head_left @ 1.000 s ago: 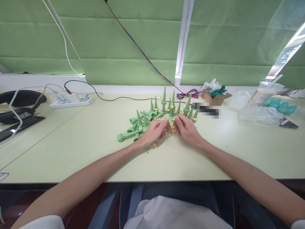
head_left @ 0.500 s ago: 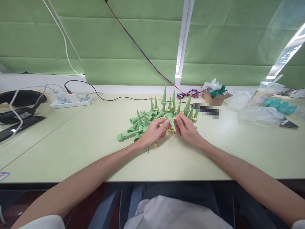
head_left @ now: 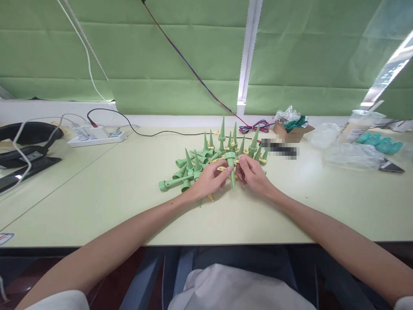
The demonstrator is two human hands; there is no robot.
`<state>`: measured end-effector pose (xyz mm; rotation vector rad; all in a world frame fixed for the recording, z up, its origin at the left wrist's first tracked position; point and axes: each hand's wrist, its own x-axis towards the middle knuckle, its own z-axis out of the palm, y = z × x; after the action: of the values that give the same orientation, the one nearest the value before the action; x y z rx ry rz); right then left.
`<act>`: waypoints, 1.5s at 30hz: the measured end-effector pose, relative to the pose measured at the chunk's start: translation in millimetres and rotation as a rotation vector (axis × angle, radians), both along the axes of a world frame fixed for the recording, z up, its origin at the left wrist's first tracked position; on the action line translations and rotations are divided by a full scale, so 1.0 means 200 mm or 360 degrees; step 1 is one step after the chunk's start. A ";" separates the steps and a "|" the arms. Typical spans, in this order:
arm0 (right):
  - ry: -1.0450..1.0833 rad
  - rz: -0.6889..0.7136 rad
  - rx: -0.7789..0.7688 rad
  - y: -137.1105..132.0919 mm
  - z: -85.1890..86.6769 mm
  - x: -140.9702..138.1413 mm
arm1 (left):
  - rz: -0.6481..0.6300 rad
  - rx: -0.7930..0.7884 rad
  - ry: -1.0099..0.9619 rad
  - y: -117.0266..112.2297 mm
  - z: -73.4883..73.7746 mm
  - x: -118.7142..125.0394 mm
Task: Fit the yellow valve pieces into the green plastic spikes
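A pile of green plastic cone spikes with small yellow pieces lies at the middle of the pale table. Some spikes stand upright, others lie flat. My left hand and my right hand meet at the pile's near edge. Between their fingertips they pinch one green cone spike, its wide collar up and its tip pointing down toward me. Both hands are closed on it.
A white power strip with cables and a black device lie at the left. A small cardboard box, clear plastic bags and teal parts sit at the right. Red-blue wires run behind the pile.
The held spike has turned: one second ago it lay hidden low between my fingers, now it stands collar-up with its tip down. Both hands stay in place.
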<state>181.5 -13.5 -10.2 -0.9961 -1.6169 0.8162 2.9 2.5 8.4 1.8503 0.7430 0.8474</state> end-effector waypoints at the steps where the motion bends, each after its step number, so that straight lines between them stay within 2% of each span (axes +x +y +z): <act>1: 0.0026 0.0008 -0.0012 0.00 0.00 0.00 | -0.0008 -0.0001 0.0009 0.00 0.00 0.00; 12: 0.0110 0.0007 -0.0041 0.00 0.02 0.00 | 0.0033 0.0133 0.0063 0.01 -0.02 0.01; 23: 0.0103 -0.0127 -0.0017 0.01 0.01 0.00 | 0.0234 0.0041 0.0001 0.02 -0.02 0.01; 31: -0.0052 -0.0040 0.0059 0.00 0.02 0.00 | 0.0170 -0.0295 -0.0107 0.03 0.00 0.01; 37: -0.0250 0.0039 0.0131 -0.02 0.02 0.01 | 0.0138 -0.0284 -0.0014 0.02 0.01 0.01; 45: -0.0234 0.0033 0.0165 -0.01 0.01 0.02 | 0.0124 -0.0208 0.0021 0.02 0.01 0.00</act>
<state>184.8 -14.6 -8.8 -0.9858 -1.7792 0.6788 3.3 6.1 9.7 1.7218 0.8632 0.8176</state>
